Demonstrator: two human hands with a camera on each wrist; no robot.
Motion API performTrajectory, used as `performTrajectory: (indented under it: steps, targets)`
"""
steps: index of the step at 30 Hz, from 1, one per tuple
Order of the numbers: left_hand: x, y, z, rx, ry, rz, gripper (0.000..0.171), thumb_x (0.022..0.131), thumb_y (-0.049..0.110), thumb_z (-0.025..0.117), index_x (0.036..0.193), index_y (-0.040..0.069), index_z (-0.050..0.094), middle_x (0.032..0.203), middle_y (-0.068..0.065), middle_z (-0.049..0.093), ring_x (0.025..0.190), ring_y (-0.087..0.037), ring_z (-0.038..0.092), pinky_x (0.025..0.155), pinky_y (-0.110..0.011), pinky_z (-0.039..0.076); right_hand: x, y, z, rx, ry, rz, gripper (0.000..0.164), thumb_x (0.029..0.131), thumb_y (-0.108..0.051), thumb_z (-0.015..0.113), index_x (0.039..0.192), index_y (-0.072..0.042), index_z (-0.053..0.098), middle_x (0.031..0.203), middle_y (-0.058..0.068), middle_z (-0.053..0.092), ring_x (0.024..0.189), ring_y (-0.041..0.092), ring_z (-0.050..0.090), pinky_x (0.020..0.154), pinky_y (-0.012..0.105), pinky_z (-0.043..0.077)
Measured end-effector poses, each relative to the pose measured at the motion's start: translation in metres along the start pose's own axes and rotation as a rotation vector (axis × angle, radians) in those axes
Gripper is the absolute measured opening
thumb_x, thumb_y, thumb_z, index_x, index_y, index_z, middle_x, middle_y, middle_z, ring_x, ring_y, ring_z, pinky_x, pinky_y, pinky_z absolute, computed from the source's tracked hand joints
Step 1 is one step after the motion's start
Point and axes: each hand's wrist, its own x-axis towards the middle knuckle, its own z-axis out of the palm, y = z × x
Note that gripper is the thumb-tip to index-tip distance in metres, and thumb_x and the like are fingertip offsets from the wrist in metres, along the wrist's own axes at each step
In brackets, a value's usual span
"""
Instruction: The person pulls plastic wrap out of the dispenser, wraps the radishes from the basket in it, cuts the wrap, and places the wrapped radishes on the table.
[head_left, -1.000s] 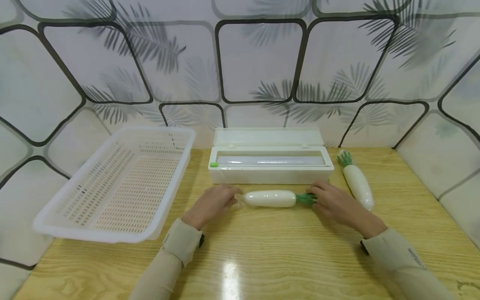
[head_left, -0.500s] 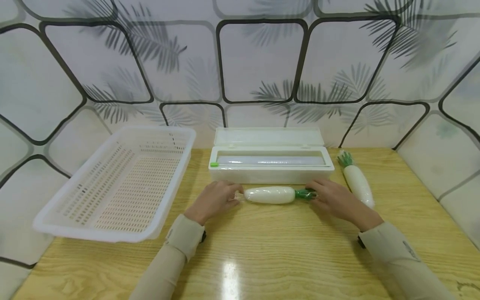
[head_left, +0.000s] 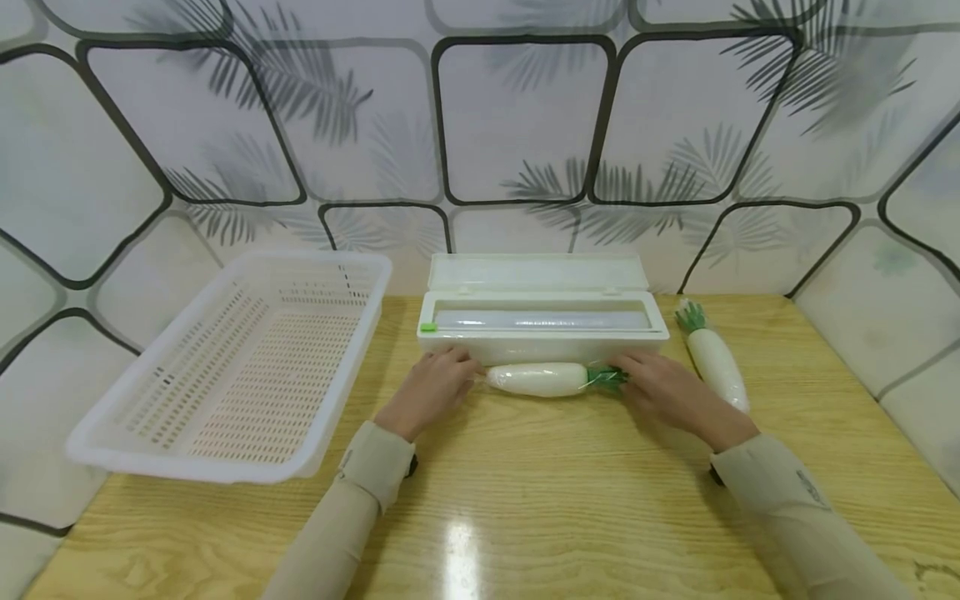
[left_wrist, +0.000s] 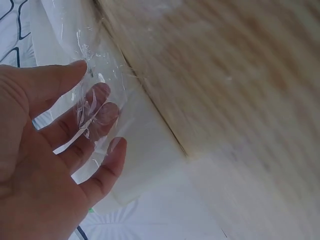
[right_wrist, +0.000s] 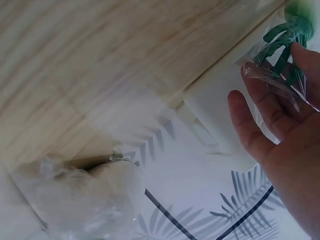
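Note:
A white daikon radish (head_left: 536,379) with green leaf stubs (head_left: 606,377), wrapped in clear cling film, lies crosswise before the cling film dispenser (head_left: 540,348). My left hand (head_left: 435,385) holds the loose film (left_wrist: 102,77) at its leafless end, thumb on one side and fingers behind. At the leafy end, my right hand (head_left: 663,392) holds the film-covered green stubs (right_wrist: 282,47) between thumb and fingers. The dispenser's lid (head_left: 538,273) stands raised, showing a roll of film (head_left: 543,320) inside and a green slider (head_left: 428,327) at the left.
A second wrapped daikon (head_left: 716,367) lies right of the dispenser, partly behind my right hand. To the left stands a white perforated plastic basket (head_left: 296,454). All rest on a wooden table (head_left: 540,500) backed by a patterned wall (head_left: 517,117).
Both hands have moved away from me with the daikon, bringing it closer to the dispenser's front. The daikon now tilts slightly. Dispenser, basket and second daikon are unmoved.

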Motion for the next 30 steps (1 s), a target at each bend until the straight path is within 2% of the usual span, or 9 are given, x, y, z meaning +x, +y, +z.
performTrajectory:
  steps: [6,12,16,21,23,25,27,30]
  targets:
    - [0.001,0.000,0.000,0.000,-0.048,-0.027,0.028,0.095,0.010,0.072,0.122,0.007,0.070,0.120,-0.012,0.066,0.119,-0.032,0.057,0.098,-0.051,0.050,0.003,0.000,0.000,-0.011,-0.046,0.042,0.030,0.086,0.010,0.071,0.115,0.009,0.062,0.109,0.021,0.065,0.097,0.039,0.066,0.080,0.052,0.056]
    - [0.000,0.000,0.000,-0.005,-0.046,-0.030,0.029,0.095,0.011,0.072,0.123,0.006,0.070,0.118,-0.012,0.066,0.118,-0.032,0.057,0.098,-0.052,0.050,0.003,0.000,-0.001,-0.028,-0.062,0.064,0.032,0.086,0.008,0.072,0.117,0.009,0.063,0.113,0.023,0.065,0.100,0.040,0.066,0.081,0.053,0.056]
    - [-0.002,0.000,-0.004,-0.014,0.019,-0.016,0.022,0.094,0.009,0.073,0.116,0.006,0.072,0.114,-0.011,0.067,0.113,-0.032,0.059,0.092,-0.051,0.052,0.002,0.000,-0.001,-0.032,-0.040,0.057,0.036,0.084,0.005,0.077,0.117,0.008,0.064,0.115,0.023,0.065,0.101,0.040,0.066,0.081,0.052,0.056]
    - [-0.004,-0.002,-0.008,0.001,0.200,0.002,0.010,0.089,0.004,0.077,0.099,0.006,0.074,0.097,-0.009,0.065,0.089,-0.027,0.063,0.073,-0.042,0.056,0.002,0.000,-0.004,-0.078,0.040,0.015,0.042,0.077,0.004,0.084,0.114,0.008,0.065,0.112,0.023,0.065,0.097,0.038,0.067,0.077,0.049,0.057]
    - [-0.005,-0.004,-0.009,0.003,0.276,-0.024,0.011,0.088,0.003,0.077,0.097,0.004,0.071,0.092,-0.010,0.062,0.079,-0.025,0.060,0.065,-0.037,0.054,0.002,-0.001,-0.006,-0.095,0.061,0.013,0.043,0.076,0.003,0.085,0.113,0.008,0.066,0.111,0.023,0.066,0.096,0.038,0.067,0.077,0.049,0.057]
    - [-0.006,-0.005,-0.010,-0.022,0.337,-0.086,0.017,0.087,0.002,0.078,0.100,0.001,0.067,0.091,-0.012,0.058,0.076,-0.025,0.056,0.060,-0.035,0.052,0.003,-0.003,-0.009,-0.111,0.077,0.025,0.042,0.076,0.002,0.085,0.113,0.007,0.067,0.108,0.022,0.067,0.094,0.038,0.068,0.075,0.049,0.057]
    - [-0.006,-0.005,-0.011,-0.075,0.372,-0.169,0.027,0.087,0.003,0.078,0.108,-0.003,0.062,0.097,-0.017,0.055,0.082,-0.028,0.054,0.061,-0.035,0.053,0.004,-0.007,-0.013,-0.129,0.099,0.045,0.037,0.076,0.000,0.085,0.109,0.006,0.069,0.103,0.020,0.069,0.089,0.036,0.068,0.070,0.047,0.058]
    - [-0.004,-0.008,-0.011,-0.183,0.386,-0.300,0.047,0.089,0.005,0.078,0.125,-0.008,0.052,0.112,-0.025,0.050,0.097,-0.034,0.051,0.071,-0.039,0.055,0.009,-0.015,-0.018,-0.155,0.147,0.072,0.032,0.076,-0.002,0.086,0.104,0.003,0.072,0.096,0.016,0.069,0.081,0.031,0.067,0.061,0.042,0.057]
